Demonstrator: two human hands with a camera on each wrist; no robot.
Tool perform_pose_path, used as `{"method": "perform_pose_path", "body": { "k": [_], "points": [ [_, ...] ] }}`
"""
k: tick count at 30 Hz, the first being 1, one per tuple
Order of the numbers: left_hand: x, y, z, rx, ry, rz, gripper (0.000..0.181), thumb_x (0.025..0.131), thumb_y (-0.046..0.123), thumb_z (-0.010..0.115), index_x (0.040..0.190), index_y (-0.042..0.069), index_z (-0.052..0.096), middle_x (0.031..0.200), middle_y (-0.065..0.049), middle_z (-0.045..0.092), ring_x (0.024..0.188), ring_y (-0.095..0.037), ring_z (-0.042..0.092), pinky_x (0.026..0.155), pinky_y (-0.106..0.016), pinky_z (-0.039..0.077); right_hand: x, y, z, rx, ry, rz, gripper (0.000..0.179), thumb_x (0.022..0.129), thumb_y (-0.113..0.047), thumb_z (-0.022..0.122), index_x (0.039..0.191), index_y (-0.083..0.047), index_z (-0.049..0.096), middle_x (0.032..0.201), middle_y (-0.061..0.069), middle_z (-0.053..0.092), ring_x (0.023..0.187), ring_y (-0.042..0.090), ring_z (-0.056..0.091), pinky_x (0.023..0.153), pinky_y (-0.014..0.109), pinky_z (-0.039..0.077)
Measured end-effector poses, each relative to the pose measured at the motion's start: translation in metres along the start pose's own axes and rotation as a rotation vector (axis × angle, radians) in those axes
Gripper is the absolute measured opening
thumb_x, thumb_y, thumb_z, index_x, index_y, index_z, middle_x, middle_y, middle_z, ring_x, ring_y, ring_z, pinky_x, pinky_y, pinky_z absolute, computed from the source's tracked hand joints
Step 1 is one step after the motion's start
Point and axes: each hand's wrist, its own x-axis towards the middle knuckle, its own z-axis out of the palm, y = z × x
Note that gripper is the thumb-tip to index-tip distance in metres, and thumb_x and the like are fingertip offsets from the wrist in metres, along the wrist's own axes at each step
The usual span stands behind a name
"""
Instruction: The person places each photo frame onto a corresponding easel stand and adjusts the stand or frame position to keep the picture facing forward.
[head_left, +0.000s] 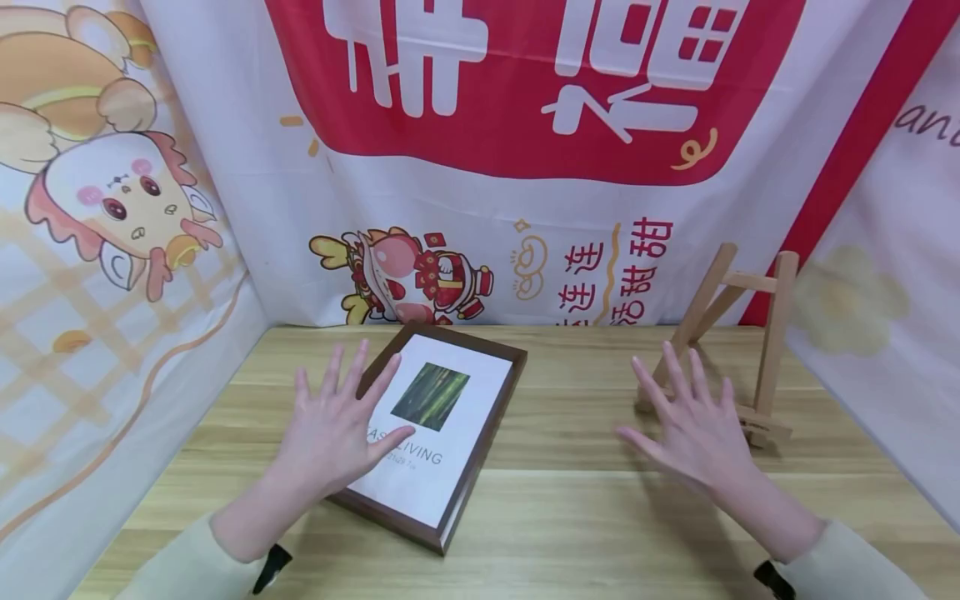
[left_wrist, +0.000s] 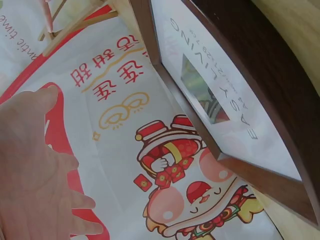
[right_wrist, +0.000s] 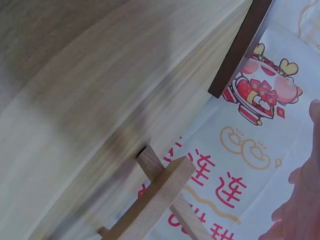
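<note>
My left hand (head_left: 330,437) hovers over the left edge of a dark brown picture frame (head_left: 491,417), fingers spread and nothing held. The picture frame lies flat and slanted on the table, showing a white sheet with a small green picture and the words "EASY LIVING", partly covered by that hand. On the right, my right hand (head_left: 693,433) is also spread and holds nothing. It is nearest to a small wooden easel (head_left: 771,333), which stands upright and is partly hidden behind the fingers. The left wrist view shows the left palm (left_wrist: 35,165) beside the picture frame.
The wood-grain table (head_left: 570,500) ends at a white cloth backdrop (head_left: 247,167) with a red panel and cartoon prints. Printed cloth walls close in the left and right sides. A dark strap (head_left: 272,569) shows at the left sleeve.
</note>
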Motion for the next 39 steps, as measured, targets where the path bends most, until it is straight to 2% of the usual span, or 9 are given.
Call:
{"method": "perform_pose_path", "body": {
  "k": [6, 13, 22, 26, 34, 39],
  "points": [
    [0.001, -0.007, -0.002, 0.005, 0.011, 0.008, 0.094, 0.083, 0.079, 0.042, 0.157, 0.027, 0.016, 0.160, -0.019, 0.010, 0.142, -0.048, 0.011, 0.102, -0.078, 0.006, 0.005, -0.004, -0.001, 0.006, -0.019, 0.007, 0.094, 0.086, -0.070, 0.050, 0.158, -0.026, 0.008, 0.160, 0.018, -0.005, 0.140, 0.052, 0.009, 0.101, 0.078, 0.010],
    [0.004, -0.019, -0.005, -0.024, -0.015, -0.001, 0.093, 0.084, 0.078, 0.040, 0.157, 0.026, 0.016, 0.161, -0.018, 0.005, 0.143, -0.047, 0.005, 0.101, -0.079, 0.002, 0.015, -0.011, -0.004, 0.017, -0.036, 0.024, 0.094, 0.086, -0.072, 0.048, 0.158, -0.025, 0.009, 0.160, 0.019, 0.001, 0.140, 0.051, 0.011, 0.102, 0.078, 0.010],
    [0.011, -0.033, -0.005, -0.013, -0.047, 0.005, 0.093, 0.086, 0.078, 0.039, 0.158, 0.027, 0.009, 0.161, -0.017, 0.000, 0.143, -0.045, -0.003, 0.101, -0.077, -0.002, 0.028, -0.021, -0.005, 0.059, -0.096, 0.032, 0.093, 0.090, -0.069, 0.045, 0.158, -0.020, 0.004, 0.160, 0.018, -0.004, 0.141, 0.049, 0.004, 0.105, 0.074, 0.006],
    [0.014, -0.039, -0.004, -0.012, -0.056, 0.009, 0.093, 0.086, 0.079, 0.035, 0.158, 0.025, 0.010, 0.161, -0.017, 0.000, 0.143, -0.046, -0.001, 0.100, -0.077, -0.002, 0.033, -0.029, -0.002, 0.089, -0.130, 0.037, 0.092, 0.091, -0.070, 0.041, 0.158, -0.019, 0.004, 0.160, 0.017, -0.006, 0.141, 0.050, 0.003, 0.103, 0.075, 0.007],
    [0.019, -0.054, 0.007, -0.039, -0.062, 0.011, 0.093, 0.086, 0.078, 0.036, 0.158, 0.024, 0.009, 0.161, -0.017, 0.002, 0.142, -0.047, 0.004, 0.100, -0.078, 0.001, 0.038, -0.052, 0.015, 0.153, -0.143, 0.046, 0.093, 0.090, -0.069, 0.043, 0.158, -0.018, 0.003, 0.160, 0.018, -0.001, 0.141, 0.049, 0.008, 0.103, 0.075, 0.017],
    [0.023, -0.064, 0.018, -0.058, -0.060, 0.007, 0.093, 0.087, 0.076, 0.040, 0.158, 0.023, 0.010, 0.160, -0.018, 0.004, 0.143, -0.047, 0.005, 0.100, -0.079, 0.001, 0.039, -0.069, 0.026, 0.222, -0.149, 0.054, 0.094, 0.090, -0.069, 0.043, 0.158, -0.017, 0.003, 0.160, 0.016, 0.000, 0.141, 0.048, 0.011, 0.103, 0.074, 0.015]
  ]
}}
